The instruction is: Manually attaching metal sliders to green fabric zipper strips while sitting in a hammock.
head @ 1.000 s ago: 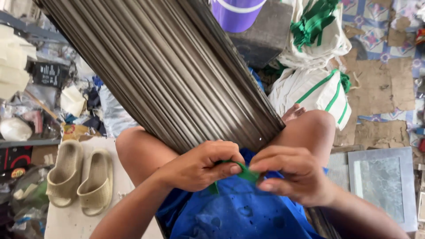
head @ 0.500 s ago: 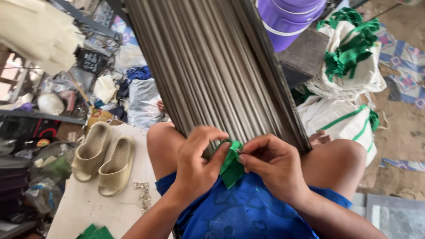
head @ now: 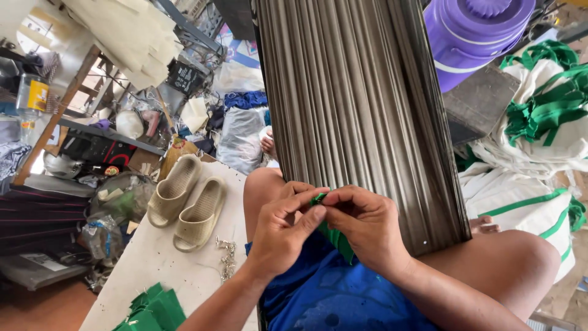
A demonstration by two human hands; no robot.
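Both hands meet over the lap: the left hand [head: 283, 232] and the right hand [head: 366, 225] pinch a small green strip [head: 334, 236] between their fingertips, just in front of a long bundle of thin metal rods [head: 355, 104] that rests on the knees. A pair of beige sandals [head: 187, 202] lies on the white board [head: 153, 270] to the left, near some green scraps [head: 153, 309]. A purple jug [head: 471, 37] and white bags with green trim [head: 539, 122] sit to the right.

Green fabric strip [head: 334, 236] — small, folded, pinched upright over lap.
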